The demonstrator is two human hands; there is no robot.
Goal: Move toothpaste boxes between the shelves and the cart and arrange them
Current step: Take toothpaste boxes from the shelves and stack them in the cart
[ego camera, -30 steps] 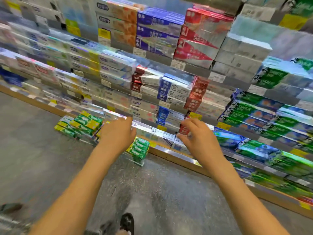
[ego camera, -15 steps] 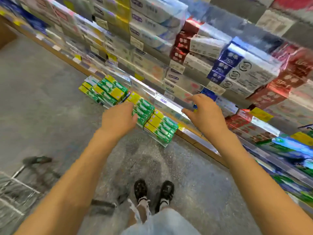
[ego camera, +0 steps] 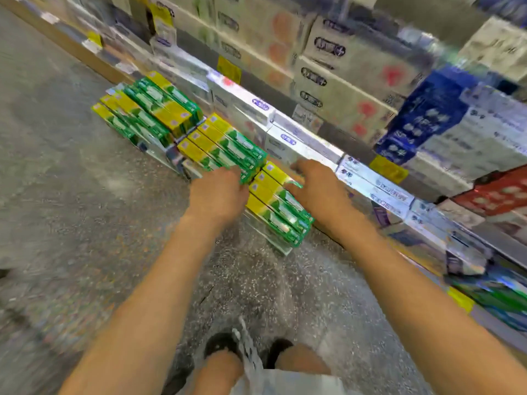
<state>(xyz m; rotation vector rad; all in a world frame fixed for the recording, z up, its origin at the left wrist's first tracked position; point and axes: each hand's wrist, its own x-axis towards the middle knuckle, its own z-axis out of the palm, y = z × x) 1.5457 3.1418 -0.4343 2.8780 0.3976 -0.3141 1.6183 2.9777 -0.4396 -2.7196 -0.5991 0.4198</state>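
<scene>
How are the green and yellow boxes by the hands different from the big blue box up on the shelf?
The green and yellow boxes are long, thin and stacked low by the floor; the blue box is bigger, blockier and sits higher on the shelf. Both hands, left hand and right hand, are at the green ones; none touches the blue one. Both are cardboard packs.

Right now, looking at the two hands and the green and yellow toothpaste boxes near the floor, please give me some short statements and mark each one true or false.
1. Both hands reach toward the green and yellow toothpaste boxes. True.
2. The left hand carries a red box. False: it holds no red box; it is at the middle green and yellow stack.
3. The green and yellow boxes stand in three groups. True.
4. The right hand rests on the blue boxes. False: those sit higher on the shelf, away from it.
5. The floor is wooden planks. False: it is grey and speckled.
</scene>
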